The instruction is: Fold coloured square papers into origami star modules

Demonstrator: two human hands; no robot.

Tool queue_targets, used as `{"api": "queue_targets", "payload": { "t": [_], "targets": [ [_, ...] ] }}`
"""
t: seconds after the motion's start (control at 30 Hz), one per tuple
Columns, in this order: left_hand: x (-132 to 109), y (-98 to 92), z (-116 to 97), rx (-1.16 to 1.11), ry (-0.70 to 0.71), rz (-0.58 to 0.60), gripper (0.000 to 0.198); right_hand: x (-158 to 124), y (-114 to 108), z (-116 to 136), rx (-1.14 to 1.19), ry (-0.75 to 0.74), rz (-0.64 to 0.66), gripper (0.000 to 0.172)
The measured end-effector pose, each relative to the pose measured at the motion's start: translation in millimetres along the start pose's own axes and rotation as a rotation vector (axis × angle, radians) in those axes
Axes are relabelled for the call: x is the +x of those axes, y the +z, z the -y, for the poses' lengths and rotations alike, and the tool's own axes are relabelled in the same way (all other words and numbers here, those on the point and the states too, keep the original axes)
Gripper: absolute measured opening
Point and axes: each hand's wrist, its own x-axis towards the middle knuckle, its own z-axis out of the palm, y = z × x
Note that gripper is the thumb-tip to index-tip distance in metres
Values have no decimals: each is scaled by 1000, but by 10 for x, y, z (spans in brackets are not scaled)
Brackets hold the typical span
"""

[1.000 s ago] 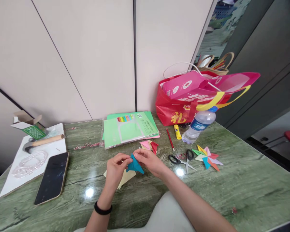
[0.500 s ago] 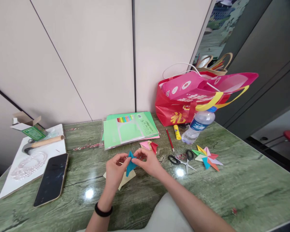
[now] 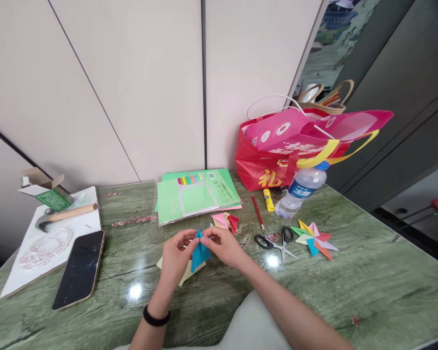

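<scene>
A folded piece of blue paper (image 3: 200, 252) is pinched at its top between both my hands, just above the green marble table (image 3: 368, 282). My left hand (image 3: 175, 257), with a black band on its wrist, grips the paper's left side. On the right side, my right hand (image 3: 224, 247) holds it with fingertips closed. Under the hands lies a pale yellow folded sheet (image 3: 185, 272). Just behind them sit small pink, yellow and red folded pieces (image 3: 226, 221).
Pack of coloured paper (image 3: 195, 194) at the back. Right of the hands lie scissors (image 3: 275, 240), a multicoloured paper star (image 3: 315, 237), a red pencil (image 3: 256, 210), a glue stick (image 3: 268, 199), a water bottle (image 3: 299, 190) and a red gift bag (image 3: 288, 148). Phone (image 3: 79, 268), beads and a hammer lie left.
The blue paper was turned from lying slanted to the right to hanging point-down between my fingertips. Both hands stayed in the same spot.
</scene>
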Motion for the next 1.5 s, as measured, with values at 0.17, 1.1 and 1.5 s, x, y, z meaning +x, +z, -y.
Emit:
{"api": "queue_targets", "payload": {
  "t": [0.17,1.1,1.5],
  "targets": [
    [2,-8,7,-61,-20,17,26,3,3,-10,60,67,32,21],
    [12,-16,25,128,103,-81,19,-28,26,30,-17,-151,-124,5],
    [29,-47,63,-105,-24,-10,18,-11,6,61,107,-11,-59,7]
  ]
}}
